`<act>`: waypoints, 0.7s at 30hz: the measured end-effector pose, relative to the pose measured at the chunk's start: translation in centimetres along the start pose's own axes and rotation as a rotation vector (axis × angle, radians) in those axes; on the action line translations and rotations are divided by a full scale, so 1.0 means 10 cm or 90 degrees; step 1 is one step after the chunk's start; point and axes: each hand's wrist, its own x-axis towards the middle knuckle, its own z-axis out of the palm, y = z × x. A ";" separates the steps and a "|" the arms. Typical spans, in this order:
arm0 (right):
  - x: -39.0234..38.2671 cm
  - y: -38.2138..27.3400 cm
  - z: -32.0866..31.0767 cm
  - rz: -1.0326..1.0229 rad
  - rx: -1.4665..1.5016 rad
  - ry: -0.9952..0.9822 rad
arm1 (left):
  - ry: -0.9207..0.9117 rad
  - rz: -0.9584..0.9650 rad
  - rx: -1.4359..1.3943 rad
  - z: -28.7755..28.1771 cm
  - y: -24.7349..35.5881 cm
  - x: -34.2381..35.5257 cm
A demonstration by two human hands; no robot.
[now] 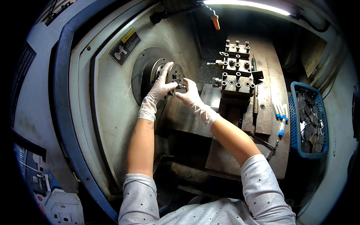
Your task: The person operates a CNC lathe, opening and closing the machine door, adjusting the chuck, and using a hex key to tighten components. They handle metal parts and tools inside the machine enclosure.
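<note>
Head view: both gloved hands' grip on chuck (pixel 173 75); tool block (pixel 235 71) near.

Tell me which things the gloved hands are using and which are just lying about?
In use:
left hand on the round metal lathe chuck
right hand at the chuck's front

Lying about:
blue plastic basket of dark metal pieces
blue-capped white tubes
block of bolted black tool holders
orange-tipped coolant nozzle
</note>
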 end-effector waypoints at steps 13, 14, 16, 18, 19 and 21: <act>-0.58 -0.20 -0.09 0.295 0.222 -0.086 | 0.050 0.036 0.235 -0.03 -0.03 -0.05; -0.71 -0.29 -0.22 0.285 0.174 -0.112 | 0.066 0.042 0.251 -0.01 -0.07 -0.04; -0.98 -0.50 -0.56 0.250 0.252 -0.164 | 0.193 0.152 0.312 0.13 -0.01 -0.08; -1.22 -0.69 -1.01 0.198 0.255 -0.208 | 0.316 0.294 0.376 0.44 0.21 -0.13; -1.35 -0.76 -1.27 0.172 0.234 -0.204 | 0.313 0.243 0.214 0.73 0.26 -0.15; -1.62 -0.98 -1.63 0.099 0.084 -0.215 | 0.332 0.102 -0.187 1.17 0.22 -0.14</act>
